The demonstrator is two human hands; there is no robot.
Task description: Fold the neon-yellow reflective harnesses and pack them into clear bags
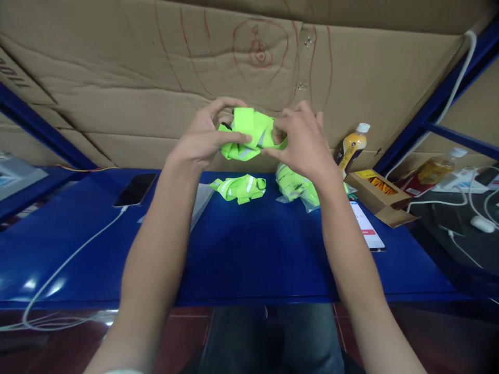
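Note:
Raised above the blue table [249, 259], a bundle of neon-yellow reflective strap [249, 127] is held between both hands. My left hand [208, 132] is closed on its left end, with the thumb across the front. My right hand [302, 135] pinches the right end; some of its fingertips are hidden behind the strap. A second folded bundle of reflective strap [242, 188] lies on the table below. Right of that, partly behind my right forearm, sits a clear plastic bag [294, 184] with more of the neon strap in it.
A phone [136, 189] with a white cable lies at left. On the right are a lit phone [366, 226], an open cardboard box [380, 195], a yellow drink bottle [354, 145] and another bottle [438, 163]. Cardboard panels [128, 114] stand behind, between blue metal posts [424, 117].

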